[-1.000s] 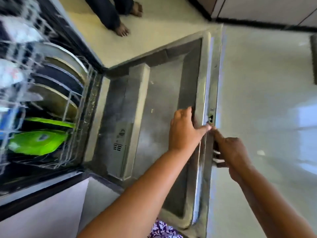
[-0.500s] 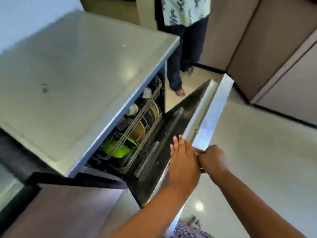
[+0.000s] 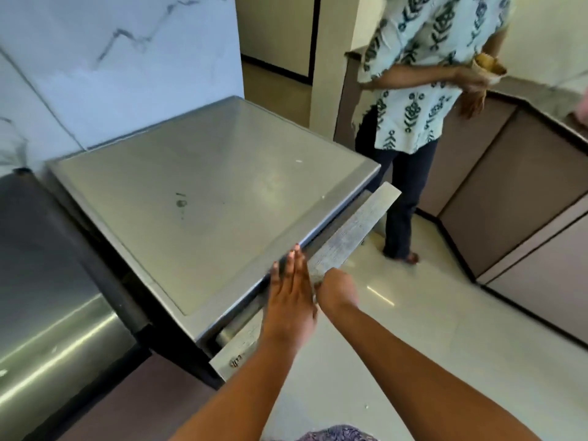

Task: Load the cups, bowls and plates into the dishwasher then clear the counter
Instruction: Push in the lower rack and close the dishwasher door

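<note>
The steel dishwasher [image 3: 206, 192] stands against the marble wall, its flat top bare. Its door [image 3: 359, 227] is tilted up almost to upright, leaving a narrow gap under the top's front edge. My left hand [image 3: 291, 300] lies flat, fingers straight, against the door's upper edge. My right hand [image 3: 337, 288] is curled around the door's outer face just beside it. The racks and the dishes inside are hidden behind the door.
A person in a patterned shirt [image 3: 413, 90] stands just past the door's far end, holding something. A rounded steel appliance [image 3: 41, 297] sits to the left. Brown cabinets [image 3: 509, 202] line the right side, with pale tiled floor [image 3: 397, 329] between.
The door has swung up from lying flat to nearly shut, with both hands staying on its top edge. The racks with green and steel dishes have gone out of sight.
</note>
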